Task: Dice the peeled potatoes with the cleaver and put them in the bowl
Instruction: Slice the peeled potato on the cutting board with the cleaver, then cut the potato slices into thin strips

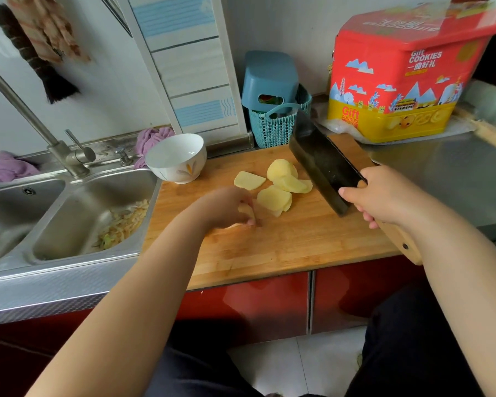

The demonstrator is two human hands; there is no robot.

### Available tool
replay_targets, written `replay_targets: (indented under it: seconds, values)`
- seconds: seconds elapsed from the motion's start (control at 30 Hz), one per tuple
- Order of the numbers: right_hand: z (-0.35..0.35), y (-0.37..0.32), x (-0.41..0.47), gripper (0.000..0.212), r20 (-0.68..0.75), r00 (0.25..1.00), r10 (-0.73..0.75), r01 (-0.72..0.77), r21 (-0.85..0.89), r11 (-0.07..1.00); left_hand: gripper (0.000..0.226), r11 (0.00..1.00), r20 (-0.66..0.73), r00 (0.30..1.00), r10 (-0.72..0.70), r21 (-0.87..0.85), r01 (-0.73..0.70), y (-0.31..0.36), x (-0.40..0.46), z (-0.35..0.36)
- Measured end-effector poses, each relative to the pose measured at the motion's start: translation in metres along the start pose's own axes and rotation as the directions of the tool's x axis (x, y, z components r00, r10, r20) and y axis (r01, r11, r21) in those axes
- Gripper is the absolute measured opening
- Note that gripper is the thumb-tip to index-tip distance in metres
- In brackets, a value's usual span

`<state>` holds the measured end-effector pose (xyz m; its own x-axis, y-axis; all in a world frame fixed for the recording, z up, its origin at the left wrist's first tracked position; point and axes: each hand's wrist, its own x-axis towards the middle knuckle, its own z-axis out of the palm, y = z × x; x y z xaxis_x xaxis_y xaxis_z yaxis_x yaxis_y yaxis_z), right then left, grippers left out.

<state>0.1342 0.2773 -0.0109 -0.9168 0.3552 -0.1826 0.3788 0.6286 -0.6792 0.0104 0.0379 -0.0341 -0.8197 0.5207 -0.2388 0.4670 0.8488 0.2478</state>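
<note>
We see potato slices (pixel 281 186) lying in loose overlapping piles at the middle of the wooden cutting board (pixel 284 245). Our right hand (pixel 384 196) grasps the cleaver (pixel 324 164), its blade raised and tilted just right of them. Our left hand (pixel 226 207), blurred, curls around a slice. The white bowl (pixel 175 157) stands at the board's far left corner, beside the sink (pixel 78 213).

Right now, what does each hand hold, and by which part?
The right hand grips the cleaver by its handle, at the blade's base. The blurred left hand touches potato slices; a hold cannot be told.
</note>
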Motion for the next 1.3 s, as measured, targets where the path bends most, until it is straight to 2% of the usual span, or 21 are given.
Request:
replay_targets:
  seconds: [0.07, 0.13, 0.17, 0.23, 0.33, 0.47, 0.53, 0.63, 0.7, 0.9, 1.03, 1.17, 1.3]
  values:
    - [-0.002, 0.002, 0.000, 0.046, 0.001, 1.000, 0.001, -0.001, 0.036, 0.999, 0.018, 0.980, -0.145, 0.989, -0.032, -0.200, 0.002, -0.003, -0.007, 0.000]
    - [-0.003, 0.003, -0.001, 0.025, -0.018, 0.999, -0.029, 0.030, 0.068, 0.997, 0.016, 0.931, -0.289, 0.949, -0.129, -0.365, 0.015, -0.013, -0.015, -0.005]
    - [-0.004, 0.002, -0.001, 0.014, -0.038, 0.998, -0.046, 0.050, 0.083, 0.995, 0.015, 0.902, -0.330, 0.924, -0.192, -0.430, 0.034, -0.021, -0.019, -0.009]
    - [-0.007, -0.004, -0.005, 0.007, -0.058, 0.995, -0.084, 0.092, 0.151, 0.984, 0.016, 0.869, -0.335, 0.896, -0.292, -0.485, 0.102, -0.041, -0.025, -0.014]
    - [-0.010, -0.024, -0.010, 0.007, 0.020, 0.988, -0.152, 0.142, 0.258, 0.956, 0.016, 0.864, -0.254, 0.900, -0.354, -0.456, 0.211, -0.064, -0.030, -0.012]
    - [0.009, -0.049, -0.007, 0.013, 0.237, 0.954, -0.185, 0.136, 0.207, 0.969, 0.018, 0.862, -0.256, 0.891, -0.375, -0.450, 0.234, -0.074, -0.031, -0.002]
    - [0.024, -0.057, -0.001, 0.013, 0.302, 0.939, -0.168, 0.126, 0.154, 0.980, 0.026, 0.857, -0.261, 0.889, -0.375, -0.463, 0.226, -0.073, -0.034, -0.001]
    - [0.036, -0.067, 0.010, 0.005, 0.360, 0.924, -0.128, 0.094, 0.110, 0.989, 0.046, 0.848, -0.148, 0.933, -0.327, -0.482, 0.221, -0.074, -0.044, -0.001]
    - [0.040, -0.071, 0.018, 0.014, 0.385, 0.917, -0.102, 0.071, 0.094, 0.993, 0.057, 0.850, -0.118, 0.943, -0.312, -0.478, 0.221, -0.074, -0.048, 0.001]
    - [0.039, -0.074, 0.033, 0.022, 0.378, 0.925, -0.039, 0.024, 0.044, 0.999, 0.064, 0.837, -0.197, 0.910, -0.366, -0.498, 0.228, -0.058, -0.053, 0.010]
    - [0.028, -0.066, 0.041, 0.019, 0.303, 0.953, 0.016, -0.017, 0.001, 1.000, 0.080, 0.837, -0.179, 0.920, -0.347, -0.502, 0.218, -0.038, -0.052, 0.017]
    - [0.021, -0.061, 0.043, 0.020, 0.289, 0.957, 0.037, -0.028, -0.036, 0.999, 0.101, 0.845, -0.162, 0.936, -0.313, -0.497, 0.197, -0.023, -0.050, 0.026]
    - [0.020, -0.064, 0.043, 0.024, 0.267, 0.964, 0.017, 0.007, -0.087, 0.996, 0.103, 0.867, -0.183, 0.931, -0.316, -0.455, 0.205, -0.009, -0.049, 0.038]
